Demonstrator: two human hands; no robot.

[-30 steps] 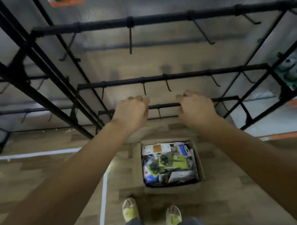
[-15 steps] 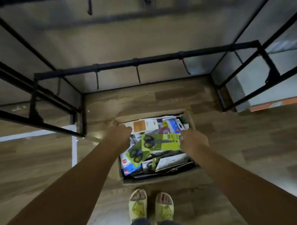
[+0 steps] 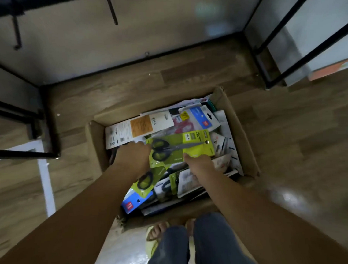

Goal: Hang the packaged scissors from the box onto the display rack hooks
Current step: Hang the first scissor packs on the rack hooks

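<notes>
A cardboard box (image 3: 239, 129) on the wooden floor (image 3: 288, 147) is filled with packaged scissors, and a green scissors pack (image 3: 179, 148) lies on top of the pile. The pack's near edge is pinched by the right hand (image 3: 200, 164), while its handle end is met by the left hand (image 3: 133, 159), whose fingers are hidden, so that grip cannot be told. Black rack hooks (image 3: 111, 10) are seen above.
</notes>
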